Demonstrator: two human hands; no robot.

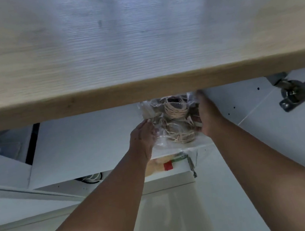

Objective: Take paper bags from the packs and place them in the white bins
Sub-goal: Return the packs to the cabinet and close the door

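A clear plastic pack (174, 124) of paper bags, their pale twine handles showing through the wrap, sits on a white cabinet shelf (85, 144) just under the wooden countertop. My left hand (143, 138) grips the pack's left side, fingers curled into the plastic. My right hand (206, 115) holds its right side, with the fingertips reaching up under the countertop edge. The far end of the pack is hidden by the counter. No white bin can be made out.
The wooden countertop (137, 39) fills the upper half of the view and overhangs the shelf. An open white cabinet door with a metal hinge (297, 93) stands at the right. A lower shelf holds a yellow and red package (164, 165).
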